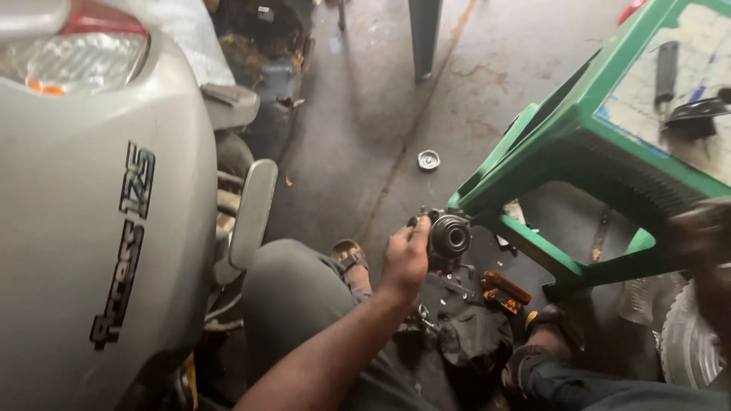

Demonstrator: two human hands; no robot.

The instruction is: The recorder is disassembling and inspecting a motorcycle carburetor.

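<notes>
Landmark: green plastic stool (579,129), tipped on its side on the concrete floor (365,122).

Left hand (405,259) holds a dark round engine part (449,236) right against the stool's near leg, raised off the floor. Fingers wrapped tight round the part's left side, clamped on it; thumb side toward the camera. The part's round open mouth faces the camera and a little upward; its long axis seems to run away from the viewer toward the stool, though its far end is hidden. Left forearm comes up from the bottom edge, angled up and right toward the stool, wrist fairly straight.

Right hand (704,236) is a blurred shape at the stool's far-right side, by its lower rim; whether it grips anything I cannot tell.

Below the stool: an orange-and-black tool (505,291) and a dark rag (476,335). Left of the stool, well apart, a small round metal cap (429,160). Farther left, a grey scooter body (84,228).
</notes>
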